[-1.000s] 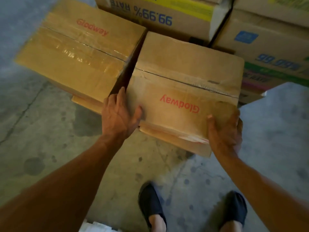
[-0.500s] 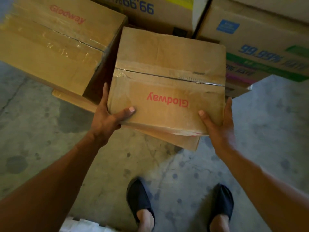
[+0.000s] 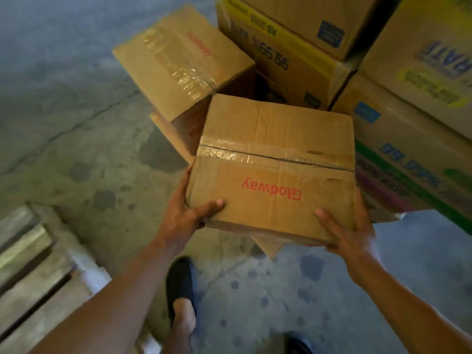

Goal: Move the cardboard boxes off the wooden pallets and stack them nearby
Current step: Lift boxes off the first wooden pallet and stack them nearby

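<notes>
A taped brown cardboard box (image 3: 275, 139) with red "Glodway" lettering is held in front of me, above the floor. My left hand (image 3: 189, 215) grips its near left corner, thumb on top and fingers along the side. At the near right corner my right hand (image 3: 350, 233) holds it the same way, thumb on top. A second Glodway box (image 3: 178, 54) stands on the floor to the back left, a loose flap sticking out under it. A wooden pallet (image 3: 28, 274) lies at the lower left.
Printed cartons (image 3: 286, 54) are stacked at the back, and more printed cartons (image 3: 408, 139) stand at the right, close behind the held box. A flat cardboard piece (image 3: 268, 247) shows under the held box. Stained concrete floor (image 3: 63, 129) spreads to the left. My shoes are below.
The box has come up off the cardboard beneath it and nearer to me. The view has swung left, bringing the pallet into sight; both hands keep their grip.
</notes>
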Available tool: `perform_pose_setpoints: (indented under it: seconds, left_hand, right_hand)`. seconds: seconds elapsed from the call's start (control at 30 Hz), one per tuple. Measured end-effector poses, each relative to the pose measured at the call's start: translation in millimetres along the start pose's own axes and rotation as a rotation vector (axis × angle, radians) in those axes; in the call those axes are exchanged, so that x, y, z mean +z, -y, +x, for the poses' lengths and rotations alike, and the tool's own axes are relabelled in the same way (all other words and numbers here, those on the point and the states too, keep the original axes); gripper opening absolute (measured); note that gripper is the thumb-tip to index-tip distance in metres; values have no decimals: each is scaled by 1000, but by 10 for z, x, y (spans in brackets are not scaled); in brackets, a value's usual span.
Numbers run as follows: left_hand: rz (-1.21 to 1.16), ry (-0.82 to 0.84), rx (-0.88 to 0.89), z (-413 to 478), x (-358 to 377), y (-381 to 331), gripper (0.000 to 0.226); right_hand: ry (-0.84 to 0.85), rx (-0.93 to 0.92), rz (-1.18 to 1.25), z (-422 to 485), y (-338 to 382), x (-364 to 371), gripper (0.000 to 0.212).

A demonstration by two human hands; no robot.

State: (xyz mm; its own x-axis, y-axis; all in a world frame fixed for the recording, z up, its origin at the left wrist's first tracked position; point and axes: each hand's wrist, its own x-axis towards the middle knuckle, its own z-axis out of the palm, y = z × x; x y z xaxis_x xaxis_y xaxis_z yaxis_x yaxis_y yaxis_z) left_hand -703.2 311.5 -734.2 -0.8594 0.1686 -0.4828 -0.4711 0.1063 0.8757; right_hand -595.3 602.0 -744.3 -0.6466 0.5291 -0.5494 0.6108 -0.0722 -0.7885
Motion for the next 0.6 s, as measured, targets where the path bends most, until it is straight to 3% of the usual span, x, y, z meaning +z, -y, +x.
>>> perform_pose_setpoints:
  seconds: [0.1,0.23,0.43,0.53,0.6]
  left_hand:
    - [-82,-126,34,-458,112,79,82]
    - [-107,-221,64,-935,145,203,88]
    - [-172,-411,33,-1516,-39,692,87]
    - [-209,-452,57,-1777,-205,906,84]
    - [-222,-461,76,-1972,-351,1034,83]
  right_hand:
    - [97,-84,-78,-89,102,-169,94]
    - [157,-169,-158,-239,149,-289,81]
    - [279,-230,-259,-412,-49,-145,74]
    - [304,-216,-313,-549,-150,23,89]
    - [324,-220,-333,-686,-209,163,79]
